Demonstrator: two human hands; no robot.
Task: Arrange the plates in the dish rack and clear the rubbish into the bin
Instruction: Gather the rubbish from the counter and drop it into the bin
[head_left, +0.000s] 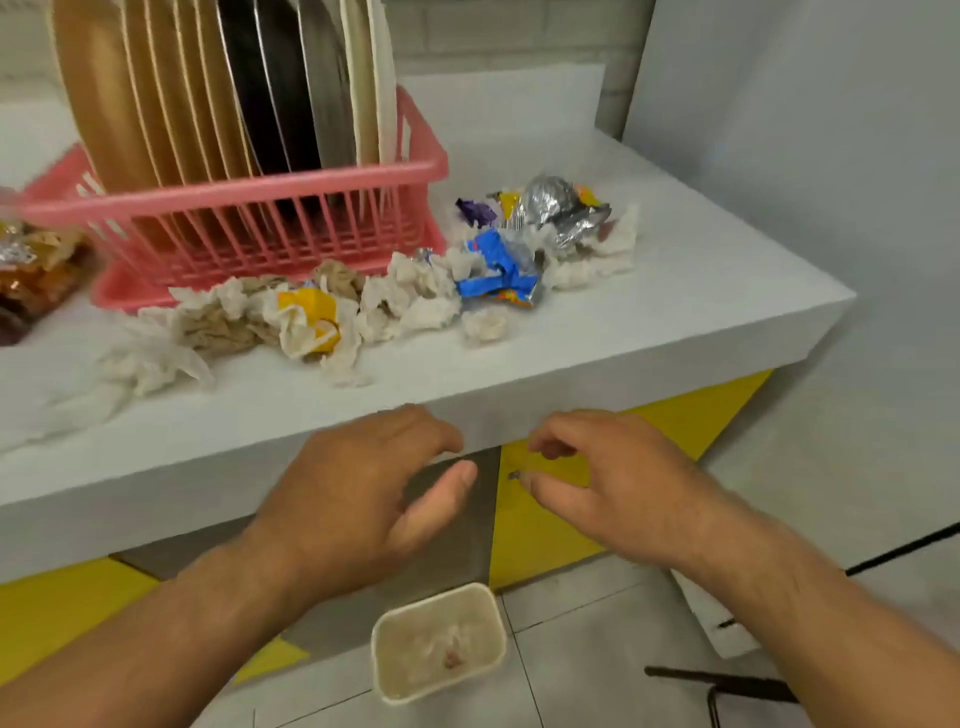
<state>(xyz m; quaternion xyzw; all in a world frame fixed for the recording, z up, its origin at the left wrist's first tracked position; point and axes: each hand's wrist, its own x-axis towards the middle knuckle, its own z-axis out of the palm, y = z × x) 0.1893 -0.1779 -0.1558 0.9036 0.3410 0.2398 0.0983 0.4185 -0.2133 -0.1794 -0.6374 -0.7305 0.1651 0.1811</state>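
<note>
Both hands empty over the bin, rubbish waiting on the counter.

The left hand (363, 488) and right hand (613, 483) hang apart at centre frame, fingers loosely curled, gripping nothing I can see; the bin (439, 642) sits just below them at bottom centre. The rubbish (395, 296) lies above them on the counter (675, 322), a band running left to right before the rack (234, 195) of plates (156, 93): tissues (218, 317) nearer the left hand, foil (550, 202) nearer the right.

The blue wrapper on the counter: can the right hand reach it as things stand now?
Probably yes. The right hand hovers just below the counter edge, and the blue wrapper lies uncovered among crumpled tissues, nothing standing in front of it.
</note>
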